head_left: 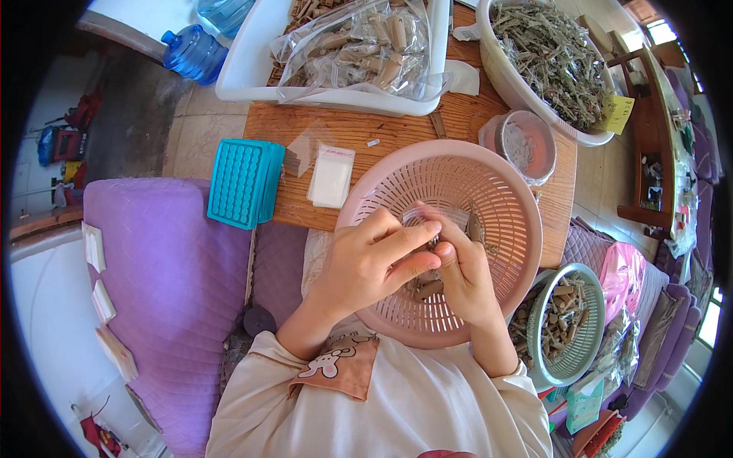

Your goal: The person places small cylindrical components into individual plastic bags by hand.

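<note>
Both my hands meet over a pink slotted basket (489, 183) resting on my lap and the table edge. My left hand (366, 263) pinches the top of a small clear plastic bag (421, 220). My right hand (462, 275) grips the same bag from the other side, fingers curled around it. Brown stick-like pieces (427, 288) lie in the basket just under my hands, partly hidden by them. Whether any pieces are inside the bag cannot be seen.
A wooden table (343, 126) holds a stack of clear bags (330, 177), a teal perforated box (243, 183), a white tray (248, 69) of bagged sticks, a white tub (500, 72) of dried herbs and a lidded pink container (527, 145). A green basket (592, 336) of sticks sits at my right.
</note>
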A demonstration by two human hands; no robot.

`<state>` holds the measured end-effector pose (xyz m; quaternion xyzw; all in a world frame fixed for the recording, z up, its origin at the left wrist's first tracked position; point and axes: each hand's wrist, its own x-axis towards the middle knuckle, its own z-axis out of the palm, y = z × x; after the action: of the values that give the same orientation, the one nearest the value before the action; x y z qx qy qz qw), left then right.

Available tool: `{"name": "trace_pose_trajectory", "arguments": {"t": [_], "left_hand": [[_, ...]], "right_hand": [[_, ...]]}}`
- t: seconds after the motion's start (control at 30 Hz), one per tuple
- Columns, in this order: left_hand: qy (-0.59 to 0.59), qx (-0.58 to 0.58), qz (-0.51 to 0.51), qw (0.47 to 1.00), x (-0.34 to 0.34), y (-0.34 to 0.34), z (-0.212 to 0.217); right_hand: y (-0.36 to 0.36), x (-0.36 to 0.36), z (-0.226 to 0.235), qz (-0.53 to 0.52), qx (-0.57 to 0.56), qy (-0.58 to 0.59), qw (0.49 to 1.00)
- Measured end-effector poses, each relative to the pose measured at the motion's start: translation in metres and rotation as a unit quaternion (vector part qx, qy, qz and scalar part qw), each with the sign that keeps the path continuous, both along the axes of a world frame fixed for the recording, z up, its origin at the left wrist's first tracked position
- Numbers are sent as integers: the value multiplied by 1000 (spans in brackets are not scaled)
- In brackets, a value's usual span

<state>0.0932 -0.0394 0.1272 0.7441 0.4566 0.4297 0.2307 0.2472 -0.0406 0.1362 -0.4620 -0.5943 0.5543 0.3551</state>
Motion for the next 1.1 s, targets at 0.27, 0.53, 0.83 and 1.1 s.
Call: {"name": "trace_pose_trajectory", "arguments": {"t": [0.27,0.53,0.83,1.1], "left_hand": [[44,69,40,996,3,5,2],[70,5,20,997,1,14,7],[-158,-5,208,965,-37,38,-12],[-456,-281,-107,838,0,9,-10]], "right_hand": [[0,0,5,32,23,-84,996],[-6,-1,5,53,166,-277,945],[-5,12,2,-8,144,-63,988],[-5,9,7,-66,-143,301,941]]}}
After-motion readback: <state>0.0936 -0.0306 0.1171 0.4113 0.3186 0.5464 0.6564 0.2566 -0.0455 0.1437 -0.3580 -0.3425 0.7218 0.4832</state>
